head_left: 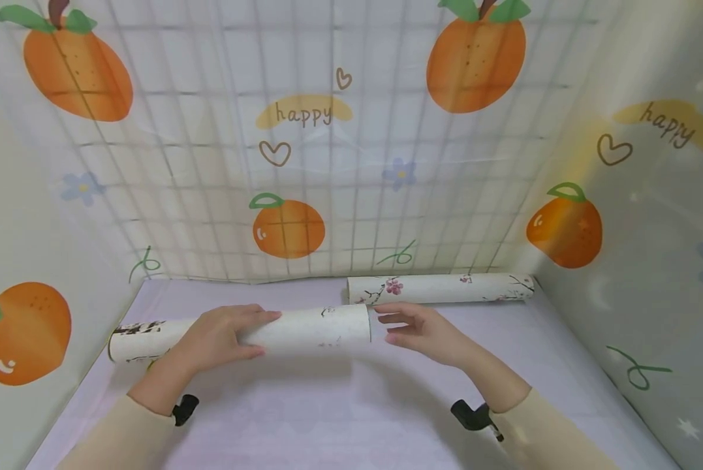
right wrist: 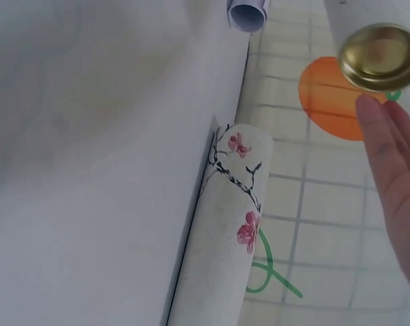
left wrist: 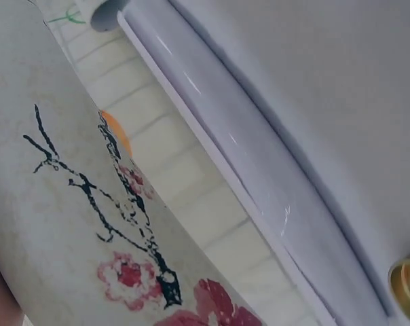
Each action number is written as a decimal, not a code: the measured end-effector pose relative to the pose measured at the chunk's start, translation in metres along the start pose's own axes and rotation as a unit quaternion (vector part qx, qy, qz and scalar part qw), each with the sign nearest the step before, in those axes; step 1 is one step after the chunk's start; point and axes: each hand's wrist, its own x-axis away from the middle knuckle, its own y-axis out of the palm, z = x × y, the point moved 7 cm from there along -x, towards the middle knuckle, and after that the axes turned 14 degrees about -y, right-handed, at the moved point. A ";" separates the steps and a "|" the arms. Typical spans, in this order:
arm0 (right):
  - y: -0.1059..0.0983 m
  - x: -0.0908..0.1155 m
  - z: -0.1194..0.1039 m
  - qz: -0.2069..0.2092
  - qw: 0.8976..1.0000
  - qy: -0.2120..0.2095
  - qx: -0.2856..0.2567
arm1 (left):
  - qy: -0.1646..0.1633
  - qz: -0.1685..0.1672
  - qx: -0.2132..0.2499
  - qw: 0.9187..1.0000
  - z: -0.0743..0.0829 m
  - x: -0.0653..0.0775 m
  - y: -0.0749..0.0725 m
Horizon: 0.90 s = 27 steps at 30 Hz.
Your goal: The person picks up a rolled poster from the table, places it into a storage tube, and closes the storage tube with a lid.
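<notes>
My left hand (head_left: 222, 336) grips a long white tube (head_left: 316, 326) printed with dark branches, its thumb on the near side and its fingers over the top. This tube lies crosswise above the table, casting a shadow below. Pink blossoms show on its side in the left wrist view. Beside the tube's right end is my right hand (head_left: 427, 333), fingers slightly bent and holding nothing. In the right wrist view, a gold-coloured round end (right wrist: 380, 58) of the tube appears just beyond those fingertips. A second white tube (head_left: 439, 289) with pink blossoms lies at the back right.
The lilac table (head_left: 304, 418) meets an orange-printed cloth wall (head_left: 328, 176) behind and at both sides. A gold-coloured round piece (left wrist: 408, 288) shows at the left wrist view's corner; what it belongs to is unclear. Small black wrist devices (head_left: 471, 416) sit by the sleeves.
</notes>
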 end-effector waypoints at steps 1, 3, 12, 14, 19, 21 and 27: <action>-0.002 0.001 0.000 0.003 1.000 0.002 0.005 | 0.002 -0.001 -0.001 1.000 -0.002 -0.002 0.000; -0.006 0.004 0.000 0.006 1.000 0.008 0.014 | 0.003 -0.004 -0.003 1.000 -0.006 -0.007 0.000; -0.025 0.015 0.000 0.023 0.998 0.015 0.058 | -0.052 -0.030 0.015 0.998 -0.034 -0.027 -0.006; -0.029 0.017 0.000 0.025 0.996 0.015 0.078 | -0.056 -0.036 0.017 0.998 -0.040 -0.030 -0.006; -0.039 0.020 -0.001 0.028 0.992 0.022 0.123 | -0.067 -0.049 0.026 0.996 -0.051 -0.038 -0.002; -0.044 0.020 0.000 0.029 0.991 0.023 0.131 | -0.074 -0.054 0.024 0.996 -0.056 -0.041 -0.001; -0.058 0.019 0.002 0.036 0.989 0.022 0.141 | -0.088 -0.070 0.024 0.993 -0.068 -0.051 0.007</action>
